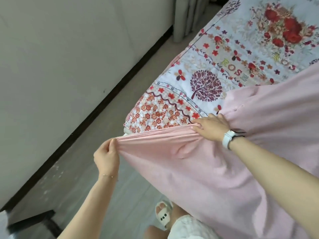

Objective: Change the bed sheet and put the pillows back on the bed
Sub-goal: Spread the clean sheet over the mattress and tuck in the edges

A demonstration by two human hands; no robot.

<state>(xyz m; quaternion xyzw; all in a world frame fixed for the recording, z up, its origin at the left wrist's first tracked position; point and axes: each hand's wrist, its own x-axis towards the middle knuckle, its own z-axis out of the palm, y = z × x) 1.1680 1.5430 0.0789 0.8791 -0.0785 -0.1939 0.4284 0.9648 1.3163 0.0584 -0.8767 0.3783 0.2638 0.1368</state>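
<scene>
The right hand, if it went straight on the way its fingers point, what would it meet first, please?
Most likely the flowered bedcover: the right hand points up-left across the pink sheet's bunched edge.

Pink sheet (pixel 198 169); red-flowered white mattress cover (pixel 224 57); white watch (pixel 228 138); grey floor (pixel 120 195).

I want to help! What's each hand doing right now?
Left hand: pinches the pink sheet's bunched edge.
Right hand: fingers curled on the pink sheet's edge at the bed corner.

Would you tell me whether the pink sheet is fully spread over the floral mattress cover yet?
Not yet. The pink cotton sheet is bunched between both hands, and much of the floral mattress cover lies bare.
</scene>
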